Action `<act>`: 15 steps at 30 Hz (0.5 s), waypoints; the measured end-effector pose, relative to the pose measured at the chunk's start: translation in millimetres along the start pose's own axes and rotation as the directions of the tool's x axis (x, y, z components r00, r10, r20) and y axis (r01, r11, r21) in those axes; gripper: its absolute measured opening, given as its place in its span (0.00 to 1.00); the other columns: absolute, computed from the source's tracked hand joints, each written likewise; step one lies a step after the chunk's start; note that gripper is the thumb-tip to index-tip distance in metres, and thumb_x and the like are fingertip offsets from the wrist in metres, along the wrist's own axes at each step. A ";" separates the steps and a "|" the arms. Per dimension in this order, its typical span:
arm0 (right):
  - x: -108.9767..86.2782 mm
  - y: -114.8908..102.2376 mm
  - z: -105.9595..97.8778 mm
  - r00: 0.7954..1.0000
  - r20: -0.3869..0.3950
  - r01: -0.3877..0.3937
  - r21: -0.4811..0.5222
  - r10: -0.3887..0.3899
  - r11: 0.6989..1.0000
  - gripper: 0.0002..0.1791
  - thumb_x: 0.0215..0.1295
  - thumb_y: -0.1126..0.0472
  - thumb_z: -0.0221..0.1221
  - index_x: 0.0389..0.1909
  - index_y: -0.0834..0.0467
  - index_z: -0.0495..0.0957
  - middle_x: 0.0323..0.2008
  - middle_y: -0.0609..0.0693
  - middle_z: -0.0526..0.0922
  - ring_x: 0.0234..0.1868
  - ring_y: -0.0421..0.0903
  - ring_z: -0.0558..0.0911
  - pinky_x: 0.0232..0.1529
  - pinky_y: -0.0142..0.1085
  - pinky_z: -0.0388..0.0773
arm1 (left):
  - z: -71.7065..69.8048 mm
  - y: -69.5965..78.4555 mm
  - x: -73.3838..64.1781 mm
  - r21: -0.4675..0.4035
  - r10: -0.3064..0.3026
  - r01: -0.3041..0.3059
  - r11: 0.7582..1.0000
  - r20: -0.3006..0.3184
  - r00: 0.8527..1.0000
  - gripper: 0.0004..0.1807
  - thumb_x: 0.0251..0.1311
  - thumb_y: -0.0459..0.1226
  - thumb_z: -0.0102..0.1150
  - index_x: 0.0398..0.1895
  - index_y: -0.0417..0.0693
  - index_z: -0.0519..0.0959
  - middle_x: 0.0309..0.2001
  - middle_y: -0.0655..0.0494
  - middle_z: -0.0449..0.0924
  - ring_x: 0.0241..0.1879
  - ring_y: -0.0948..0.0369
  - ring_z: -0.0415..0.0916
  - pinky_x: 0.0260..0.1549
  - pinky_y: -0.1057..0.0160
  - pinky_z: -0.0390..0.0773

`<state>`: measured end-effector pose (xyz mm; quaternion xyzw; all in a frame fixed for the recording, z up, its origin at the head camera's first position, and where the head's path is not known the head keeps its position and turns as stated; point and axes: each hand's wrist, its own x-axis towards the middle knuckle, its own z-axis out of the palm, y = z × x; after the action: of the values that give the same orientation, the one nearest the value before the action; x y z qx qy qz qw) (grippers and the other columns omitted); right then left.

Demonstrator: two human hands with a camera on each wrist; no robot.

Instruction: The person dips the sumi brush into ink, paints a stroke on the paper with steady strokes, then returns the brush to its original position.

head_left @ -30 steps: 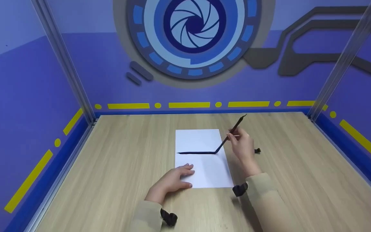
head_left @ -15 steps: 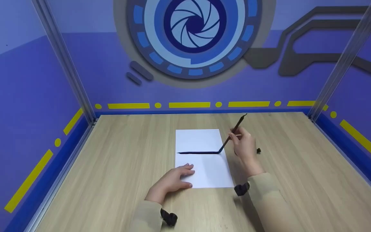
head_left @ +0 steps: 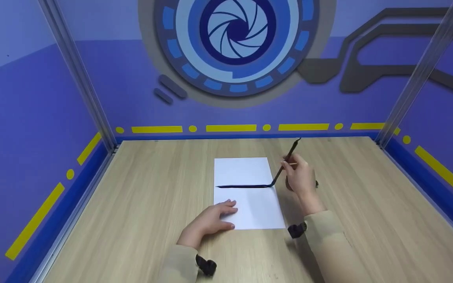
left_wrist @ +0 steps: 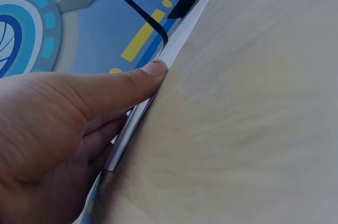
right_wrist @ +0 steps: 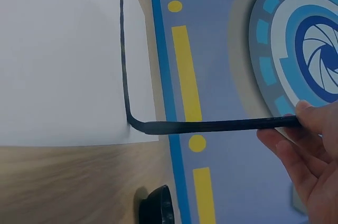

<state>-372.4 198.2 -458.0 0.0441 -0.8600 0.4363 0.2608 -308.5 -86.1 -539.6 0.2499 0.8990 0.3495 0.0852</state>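
Observation:
A white sheet of paper (head_left: 250,212) lies on the wooden table, with a straight black ink line (head_left: 242,186) running across it. My right hand (head_left: 300,177) pinches a dark brush (head_left: 287,157) by its handle, which slants up and to the right. In the right wrist view the bent bristles of the brush (right_wrist: 200,126) touch the paper near its right edge, at the end of the line. My left hand (head_left: 209,218) rests on the paper's lower left, fingers spread. The thumb of the left hand (left_wrist: 79,97) lies at the sheet's near edge in the left wrist view.
A small black dish (right_wrist: 158,206) stands on the table (head_left: 148,204) right of the paper, mostly hidden behind the right hand in the head view. Blue panels (head_left: 226,118) with metal corner posts (head_left: 79,74) enclose the table at the back and sides.
My right hand has drawn the brush slightly to the right, and the black line has grown longer towards the paper's right edge. My left hand has stayed in place.

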 end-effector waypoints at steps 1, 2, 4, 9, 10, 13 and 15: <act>0.3 0.1 -0.4 1.000 -0.004 0.005 -0.002 -0.005 1.000 0.07 0.62 0.62 0.60 0.40 0.56 0.79 0.34 0.51 0.84 0.34 0.46 0.85 0.35 0.43 0.83 | 0.0 0.0 -0.1 -0.001 -0.002 0.002 1.000 0.002 1.000 0.28 0.53 0.41 0.65 0.60 0.49 0.73 0.68 0.61 0.63 0.71 0.59 0.53 0.68 0.55 0.56; 0.4 0.2 -0.9 1.000 -0.007 0.008 -0.004 -0.008 1.000 0.07 0.62 0.62 0.60 0.40 0.56 0.79 0.34 0.50 0.84 0.34 0.46 0.85 0.35 0.43 0.83 | 0.1 -0.1 0.0 0.001 -0.001 0.001 1.000 0.001 1.000 0.28 0.54 0.41 0.65 0.60 0.49 0.73 0.68 0.61 0.63 0.70 0.59 0.54 0.68 0.55 0.56; 0.7 -0.2 -2.0 1.000 -0.011 0.016 -0.007 -0.016 1.000 0.07 0.62 0.62 0.60 0.40 0.56 0.79 0.33 0.50 0.84 0.34 0.46 0.85 0.36 0.43 0.83 | 0.0 -0.1 0.2 0.009 0.003 -0.003 1.000 0.000 1.000 0.28 0.54 0.41 0.65 0.60 0.49 0.73 0.68 0.60 0.63 0.70 0.58 0.54 0.68 0.55 0.56; 0.3 -3.7 -7.3 0.997 -0.040 0.062 -0.019 -0.063 0.998 0.07 0.61 0.62 0.61 0.40 0.57 0.80 0.33 0.51 0.85 0.34 0.47 0.86 0.37 0.45 0.84 | -0.1 -0.4 0.9 0.013 0.004 -0.004 1.000 0.002 1.000 0.28 0.54 0.41 0.65 0.60 0.49 0.73 0.68 0.60 0.63 0.70 0.59 0.54 0.68 0.55 0.56; 0.1 -5.1 -9.1 0.995 -0.053 0.079 -0.024 -0.081 0.997 0.07 0.61 0.62 0.61 0.40 0.57 0.80 0.33 0.51 0.85 0.33 0.47 0.86 0.37 0.44 0.84 | -0.2 -0.4 0.9 0.013 0.002 -0.002 1.000 0.003 1.000 0.28 0.54 0.41 0.65 0.60 0.49 0.73 0.68 0.60 0.63 0.70 0.59 0.54 0.69 0.55 0.56; 0.7 -11.2 -15.0 0.979 -0.121 0.163 -0.007 -0.162 0.987 0.07 0.60 0.62 0.62 0.38 0.59 0.80 0.32 0.52 0.85 0.32 0.47 0.86 0.35 0.39 0.84 | -0.5 -0.5 0.5 0.000 -0.005 0.005 1.000 0.006 1.000 0.28 0.54 0.42 0.65 0.60 0.50 0.73 0.68 0.61 0.63 0.70 0.59 0.54 0.68 0.56 0.56; 1.8 -17.5 -19.8 0.958 -0.179 0.230 0.021 -0.223 0.973 0.08 0.59 0.62 0.62 0.37 0.61 0.81 0.31 0.53 0.85 0.30 0.47 0.86 0.33 0.31 0.82 | -1.0 -0.4 -0.3 -0.011 -0.012 0.012 1.000 0.009 1.000 0.28 0.54 0.42 0.65 0.61 0.51 0.73 0.68 0.62 0.63 0.71 0.60 0.53 0.68 0.56 0.56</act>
<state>-360.6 203.0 -434.8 0.1089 -0.8138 0.4235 0.3828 -308.7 -87.1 -539.1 0.2456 0.8982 0.3527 0.0927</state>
